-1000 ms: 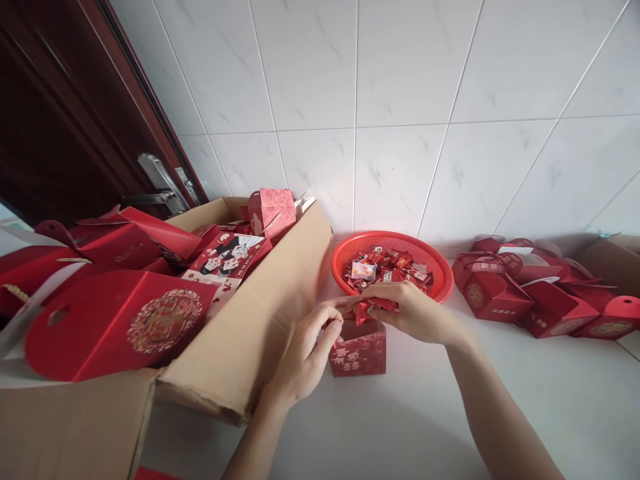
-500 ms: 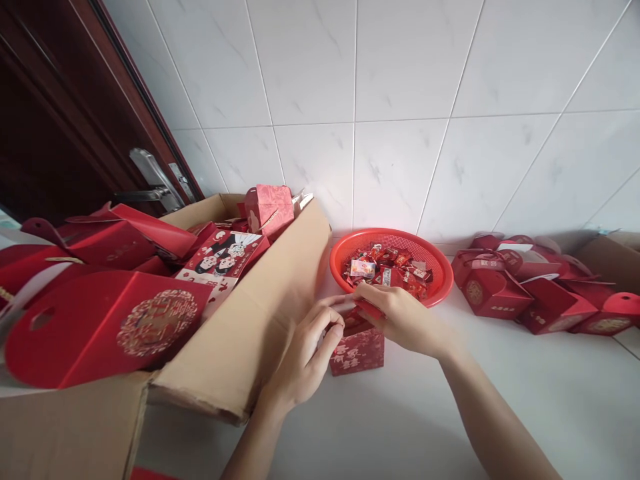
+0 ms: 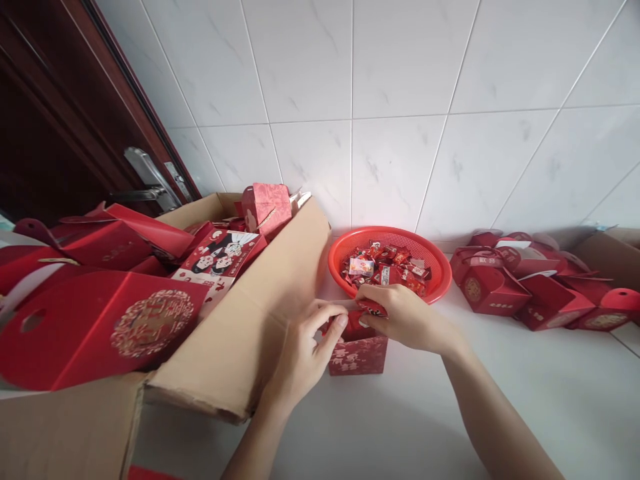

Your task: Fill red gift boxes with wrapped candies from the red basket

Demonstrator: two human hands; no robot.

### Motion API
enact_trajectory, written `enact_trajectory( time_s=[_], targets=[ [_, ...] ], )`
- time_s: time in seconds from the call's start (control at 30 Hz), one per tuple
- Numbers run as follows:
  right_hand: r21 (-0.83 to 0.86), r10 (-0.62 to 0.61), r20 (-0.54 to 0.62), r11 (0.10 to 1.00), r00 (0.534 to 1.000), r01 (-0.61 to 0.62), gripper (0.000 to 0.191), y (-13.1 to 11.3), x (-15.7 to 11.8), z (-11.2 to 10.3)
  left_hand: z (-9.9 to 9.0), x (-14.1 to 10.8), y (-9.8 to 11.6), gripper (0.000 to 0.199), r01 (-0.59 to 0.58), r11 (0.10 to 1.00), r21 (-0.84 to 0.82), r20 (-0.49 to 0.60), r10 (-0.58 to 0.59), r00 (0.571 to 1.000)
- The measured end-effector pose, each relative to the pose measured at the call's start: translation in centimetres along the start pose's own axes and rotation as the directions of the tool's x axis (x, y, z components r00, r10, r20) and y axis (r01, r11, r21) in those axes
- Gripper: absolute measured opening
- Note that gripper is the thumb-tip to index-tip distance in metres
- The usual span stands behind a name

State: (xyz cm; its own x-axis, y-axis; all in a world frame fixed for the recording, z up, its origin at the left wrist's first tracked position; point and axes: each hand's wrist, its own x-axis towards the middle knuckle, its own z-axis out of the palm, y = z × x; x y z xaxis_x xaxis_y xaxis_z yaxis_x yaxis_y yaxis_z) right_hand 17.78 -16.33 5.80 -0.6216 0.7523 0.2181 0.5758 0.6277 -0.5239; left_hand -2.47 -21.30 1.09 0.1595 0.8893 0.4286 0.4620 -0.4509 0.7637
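Observation:
A small red gift box [image 3: 358, 356] with pale lettering stands open at the top on the white surface. My left hand [image 3: 311, 340] is at its left rim, thumb and forefinger pinched together; what they grip is too small to make out. Over the box's right side, my right hand [image 3: 400, 315] is closed on a red-wrapped candy [image 3: 371, 307]. Just behind the hands is a red plastic basket [image 3: 440, 267] holding many wrapped candies [image 3: 395, 273].
A large cardboard carton [image 3: 260, 333] full of red gift boxes [image 3: 150, 323] is at the left. More red boxes [image 3: 493, 287] cluster at the right, beside another carton [image 3: 613, 247]. White tiled wall [image 3: 400, 60] and dark door [image 3: 65, 100] stand behind.
My right hand has shifted slightly, and the red-wrapped candy in its fingers shows more clearly. The left fingers have moved a little; more of the box's opening is visible. The view has shifted slightly.

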Motion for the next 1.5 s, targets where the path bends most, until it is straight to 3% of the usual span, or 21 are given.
enact_trajectory(
  time_s=[0.13, 0.47, 0.67, 0.87, 0.97, 1.13, 1.33, 1.5],
  targets=[
    [0.014, 0.045, -0.003, 0.999, 0.999, -0.045, 0.013, -0.2, 0.0, -0.1, 0.2, 0.1, -0.2, 0.021, -0.027, 0.998, 0.062, -0.022, 0.028, 0.999],
    [0.28, 0.038, -0.084, 0.96, 0.996, -0.013, 0.003, -0.3, 0.1, -0.4, 0.0, 0.0, 0.0, 0.028, 0.012, 0.997, 0.072, -0.003, -0.012, 1.0],
    [0.633, 0.122, -0.059, 0.772, 0.991, -0.057, 0.02, -0.1, 0.3, -0.3, -0.1, -0.1, 0.2, 0.035, 0.002, 0.999, 0.041, 0.052, -0.004, 0.999],
    [0.764, 0.2, -0.004, 0.633, 0.98, -0.126, 0.015, -0.5, 0.3, -0.7, 0.1, 0.0, -0.3, 0.031, -0.014, 0.997, 0.082, 0.024, 0.012, 1.0],
    [0.75, 0.191, -0.056, 0.656, 0.98, -0.085, 0.016, -0.4, 0.4, -0.7, 0.1, 0.0, -0.3, 0.031, -0.037, 0.995, 0.09, 0.028, 0.034, 0.999],
    [0.681, 0.076, -0.177, 0.73, 0.981, 0.066, 0.021, 0.1, 0.7, -0.5, 0.4, -0.1, -0.3, 0.029, -0.071, 0.994, 0.087, 0.008, 0.071, 0.997],
    [0.655, 0.062, -0.147, 0.754, 0.987, 0.05, 0.023, 0.5, 0.8, -0.1, 0.8, 0.1, -0.8, 0.025, -0.2, 0.956, 0.215, -0.116, 0.228, 0.967],
    [0.593, 0.039, -0.158, 0.802, 0.987, 0.063, 0.021, 0.9, 1.0, 0.2, 0.9, 0.1, -1.0, 0.029, -0.198, 0.95, 0.241, -0.148, 0.238, 0.96]
  ],
)
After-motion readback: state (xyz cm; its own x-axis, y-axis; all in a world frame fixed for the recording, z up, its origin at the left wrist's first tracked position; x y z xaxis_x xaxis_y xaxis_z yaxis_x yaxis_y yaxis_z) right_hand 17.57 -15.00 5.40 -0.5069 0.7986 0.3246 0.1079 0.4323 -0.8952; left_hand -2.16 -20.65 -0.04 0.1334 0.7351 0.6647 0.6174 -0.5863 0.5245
